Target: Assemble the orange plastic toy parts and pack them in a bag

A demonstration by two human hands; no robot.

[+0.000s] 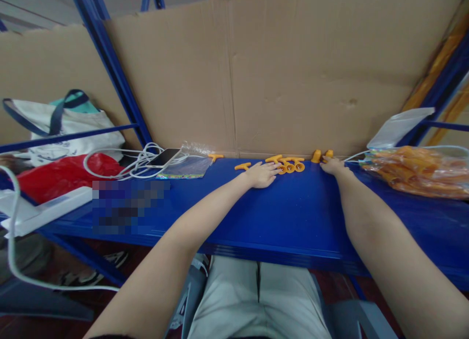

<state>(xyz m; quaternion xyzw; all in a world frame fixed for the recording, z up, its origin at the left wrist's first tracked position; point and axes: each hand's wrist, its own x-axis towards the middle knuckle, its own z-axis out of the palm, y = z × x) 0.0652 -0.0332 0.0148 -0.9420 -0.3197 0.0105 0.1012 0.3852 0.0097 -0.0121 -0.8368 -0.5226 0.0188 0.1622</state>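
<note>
Several small orange T-shaped plastic pieces lie in a row at the back of the blue shelf. My left hand rests flat on the shelf, fingers stretched out, fingertips touching the nearest orange piece. One more orange piece lies just left of that hand. My right hand reaches to two orange pieces standing by the cardboard wall; its fingers curl around one of them. Another orange piece sits beside a clear plastic bag.
A cardboard sheet backs the shelf. A phone with white cables, a red bag and a tote bag lie left. A clear bag of orange parts lies right. Blue rack posts stand left.
</note>
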